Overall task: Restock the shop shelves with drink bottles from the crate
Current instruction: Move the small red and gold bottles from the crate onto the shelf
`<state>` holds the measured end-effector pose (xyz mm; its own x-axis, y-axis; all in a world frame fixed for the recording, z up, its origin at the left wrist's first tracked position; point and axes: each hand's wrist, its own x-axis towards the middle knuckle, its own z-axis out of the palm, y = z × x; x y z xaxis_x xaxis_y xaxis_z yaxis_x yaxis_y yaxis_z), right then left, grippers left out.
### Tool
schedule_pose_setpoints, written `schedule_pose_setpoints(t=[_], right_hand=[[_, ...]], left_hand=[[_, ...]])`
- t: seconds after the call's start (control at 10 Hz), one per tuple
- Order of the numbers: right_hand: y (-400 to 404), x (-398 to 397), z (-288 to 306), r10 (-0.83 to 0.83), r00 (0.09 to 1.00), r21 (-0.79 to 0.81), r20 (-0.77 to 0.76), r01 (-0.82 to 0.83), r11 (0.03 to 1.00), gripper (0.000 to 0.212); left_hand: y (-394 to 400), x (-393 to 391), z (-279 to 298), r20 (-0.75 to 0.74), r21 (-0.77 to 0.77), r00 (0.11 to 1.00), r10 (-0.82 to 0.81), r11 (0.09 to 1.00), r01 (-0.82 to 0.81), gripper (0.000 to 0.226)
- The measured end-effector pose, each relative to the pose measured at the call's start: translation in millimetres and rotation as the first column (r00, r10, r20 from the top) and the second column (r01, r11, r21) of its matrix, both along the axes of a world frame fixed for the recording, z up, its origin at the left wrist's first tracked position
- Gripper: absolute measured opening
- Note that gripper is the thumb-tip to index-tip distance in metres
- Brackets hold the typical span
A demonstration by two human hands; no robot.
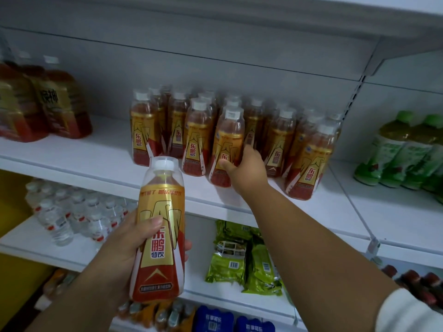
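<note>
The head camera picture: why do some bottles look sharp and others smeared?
In the head view, the bottle in the left hand is sharp; the shelf bottles near the right hand are blurred. Light is dim, and the shelf edges bow from the wide lens.

We list the held energy drink bottle (159, 232): white cap, gold and red label with red characters, amber liquid. Shelved energy drink bottles (271, 137): same gold-red pattern, white caps. Shelf (96, 161): white. Green tea bottles (402, 149): green caps, green and white labels. Water bottles (72, 212): clear, red and white labels. Snack packets (242, 259): olive green. Cola pack (213, 319): blue.
</note>
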<state>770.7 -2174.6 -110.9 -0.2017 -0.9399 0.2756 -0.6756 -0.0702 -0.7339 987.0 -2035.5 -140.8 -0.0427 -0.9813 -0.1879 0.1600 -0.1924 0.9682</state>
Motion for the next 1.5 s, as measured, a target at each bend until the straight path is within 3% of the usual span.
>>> schedule_pose_setpoints(t=[0.1, 0.2, 0.5, 0.6, 0.7, 0.8, 0.9, 1.0, 1.1, 1.2, 1.3, 1.4, 1.5], right_hand=[[-4.6, 0.0, 0.0, 0.007, 1.000, 0.001, -0.018, -0.007, 1.000, 0.053], [-9.2, -0.6, -0.8, 0.003, 1.000, 0.016, -0.025, -0.003, 1.000, 0.053], [-20.8, 1.5, -3.0, 0.001, 0.999, 0.018, -0.038, 0.000, 1.000, 0.056], [-17.3, 0.7, 1.0, 0.014, 0.999, 0.063, -0.041, -0.011, 0.998, 0.057], [6.9, 8.4, 8.2, -0.041, 0.993, 0.004, -0.112, 0.041, 0.999, 0.064], [50.2, 33.1, 29.7, 0.091, 0.993, -0.188, 0.072, -0.076, 0.979, 0.039], [80.3, 63.4, 69.5, 0.486, 0.839, 0.015, 0.243, -0.504, 0.863, 0.041], [81.4, 78.9, 108.2, 0.655, 0.753, 0.218, 0.058, -0.650, 0.728, 0.033], [69.6, 91.6, 135.6, 0.709, 0.689, 0.370, -0.150, -0.626, 0.686, 0.031], [51.1, 105.8, 154.2, 0.718, 0.622, 0.448, -0.313, -0.570, 0.689, 0.031], [30.9, 115.5, 168.9, 0.709, 0.623, 0.444, -0.330, -0.560, 0.699, 0.034], [11.7, 118.7, 175.6, 0.651, 0.637, 0.377, -0.412, -0.531, 0.759, 0.027], [-6.2, 120.4, 171.7, 0.544, 0.683, 0.254, -0.487, -0.485, 0.837, 0.023]], left_hand=[[-4.5, 4.3, -13.9, -0.082, -0.009, 0.996, -0.038, 0.999, 0.037, 0.033], [-3.4, 10.1, -14.5, -0.074, -0.004, 0.997, -0.013, 1.000, 0.013, 0.061], [-2.6, 22.9, -30.0, -0.204, 0.015, 0.978, 0.029, 1.000, -0.026, 0.084], [-3.3, 20.6, -29.5, -0.202, -0.035, 0.979, -0.022, 0.999, 0.015, 0.085], [0.0, 21.3, -23.8, -0.220, -0.087, 0.975, -0.030, 0.996, 0.011, 0.088], [2.9, 17.7, 1.4, -0.262, -0.118, 0.964, -0.038, 0.993, 0.007, 0.080], [-0.9, 23.5, 2.3, -0.300, -0.132, 0.947, -0.114, 0.988, 0.077, 0.066], [-4.5, 25.3, 7.3, -0.297, -0.170, 0.946, -0.129, 0.982, 0.081, 0.067], [-8.2, 28.8, 8.6, -0.323, -0.207, 0.934, -0.150, 0.975, 0.085, 0.063], [-20.0, 33.6, 12.5, -0.285, -0.226, 0.951, -0.121, 0.972, 0.056, 0.058], [-41.4, 37.7, 17.5, -0.186, -0.270, 0.981, -0.047, 0.963, -0.005, 0.043], [-69.3, 40.5, 17.3, 0.116, -0.361, 0.977, 0.177, 0.924, -0.124, 0.018], [-92.9, 37.6, 11.4, 0.315, -0.457, 0.855, 0.413, 0.855, -0.244, 0.041]])
